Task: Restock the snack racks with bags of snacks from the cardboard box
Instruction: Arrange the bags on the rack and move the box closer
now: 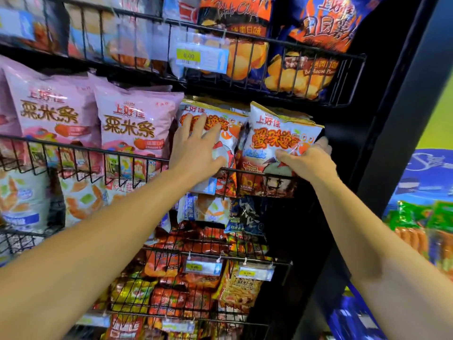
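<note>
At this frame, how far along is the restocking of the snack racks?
Done: the pink bags already stand in the middle rack, and the racks above and below hold stock. In hand: the left hand presses one white crab-print bag back; the right hand grips another into the same rack. Left: unclear, as the cardboard box is out of view.

Both bare forearms reach up and forward, converging slightly. The left hand (196, 146) lies flat with fingers spread and straight, palm pressing forward. The right hand (308, 159) curls, thumb in front, fingers wrapped behind.
</note>
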The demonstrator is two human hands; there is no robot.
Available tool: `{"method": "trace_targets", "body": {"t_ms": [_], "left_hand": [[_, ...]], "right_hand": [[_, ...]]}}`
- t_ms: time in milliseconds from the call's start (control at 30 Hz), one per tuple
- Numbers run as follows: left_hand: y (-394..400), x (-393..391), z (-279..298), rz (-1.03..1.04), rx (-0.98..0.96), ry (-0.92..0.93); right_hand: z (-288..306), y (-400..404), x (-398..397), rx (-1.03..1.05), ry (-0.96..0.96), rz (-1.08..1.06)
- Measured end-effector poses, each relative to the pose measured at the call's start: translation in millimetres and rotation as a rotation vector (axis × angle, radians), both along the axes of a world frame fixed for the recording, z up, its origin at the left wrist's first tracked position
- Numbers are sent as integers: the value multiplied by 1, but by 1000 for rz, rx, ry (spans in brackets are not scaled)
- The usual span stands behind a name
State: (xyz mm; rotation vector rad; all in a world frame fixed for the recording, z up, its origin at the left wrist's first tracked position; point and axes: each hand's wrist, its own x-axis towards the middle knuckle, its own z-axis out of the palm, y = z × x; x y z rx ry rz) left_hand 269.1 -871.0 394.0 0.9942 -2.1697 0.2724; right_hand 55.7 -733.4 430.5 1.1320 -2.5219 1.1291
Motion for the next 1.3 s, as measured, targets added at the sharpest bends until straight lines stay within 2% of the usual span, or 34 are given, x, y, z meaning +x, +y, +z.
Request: {"method": "trace_targets", "body": {"t_ms": [67, 100, 167, 200, 267, 333, 433, 567, 700, 867, 933, 1100, 1133, 1300], "left_hand": [[-3, -2, 12, -15, -10, -59], [-4, -5, 17, -30, -9, -105], [-5, -14, 24, -45, 18, -187], [-7, -18, 24, -32, 39, -212], [-12, -22, 23, 11, 70, -207], [-20, -22, 23, 36, 87, -158], [-27, -25, 25, 53, 109, -124], [-25, -34, 28, 60, 169, -122], [-22, -21, 47, -22, 246, -74], [-37, -16, 62, -5, 339, -260], [-40, -16, 59, 1, 233, -292], [-24, -24, 40, -29, -256, -146], [-27, -27, 38, -14, -306, -124], [-25, -32, 36, 77, -271, -123]], "right_hand": [[-10, 6, 16, -288, 236, -9], [-13, 6, 25, -348, 395, 36], [-18, -5, 34, -203, 643, 160], [-20, -12, 32, -62, 666, 187], [-21, -25, 18, 151, 554, 187], [-14, -34, 4, 252, 429, 188], [-3, -48, 4, 343, 408, 212], [-10, -62, 18, 308, 454, 311], [-4, -41, -7, 145, 337, 481], [-1, -26, -22, 242, 371, 380], [0, -24, -20, 273, 391, 332], [-6, -32, -27, 130, 464, 283], [-8, -32, -28, 94, 470, 276], [-12, -26, -17, 66, 550, 253]]}}
